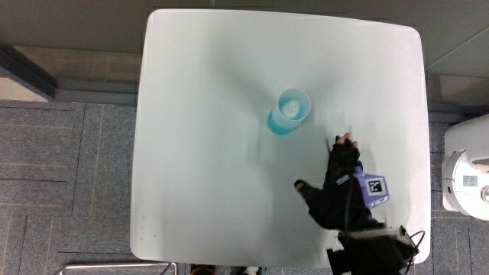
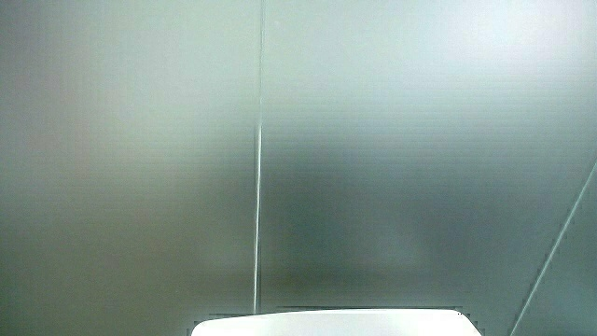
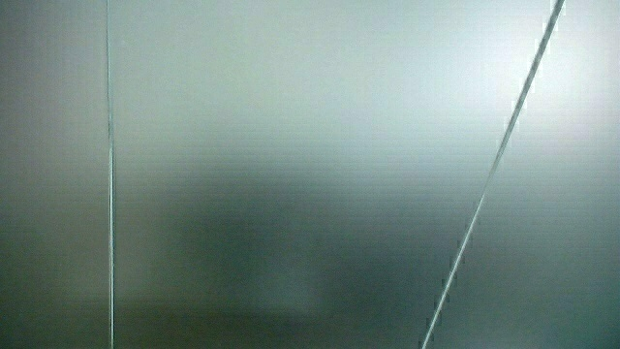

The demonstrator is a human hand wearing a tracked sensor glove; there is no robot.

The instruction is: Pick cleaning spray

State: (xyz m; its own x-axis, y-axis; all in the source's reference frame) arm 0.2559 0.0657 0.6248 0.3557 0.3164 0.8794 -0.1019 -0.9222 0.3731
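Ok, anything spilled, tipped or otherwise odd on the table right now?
Nothing stands out. The cleaning spray stands upright near the middle of the white table, with no puddle or streak around it. The hand lies nearer to the person than the bottle, fingers relaxed, holding nothing. Both side views show little but a pale wall.

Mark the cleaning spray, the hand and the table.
cleaning spray (image 1: 289, 112): main view, on its pale blue top.
hand (image 1: 341, 189): main view, on the glove's back.
table (image 1: 206, 153): main view, on bare tabletop.
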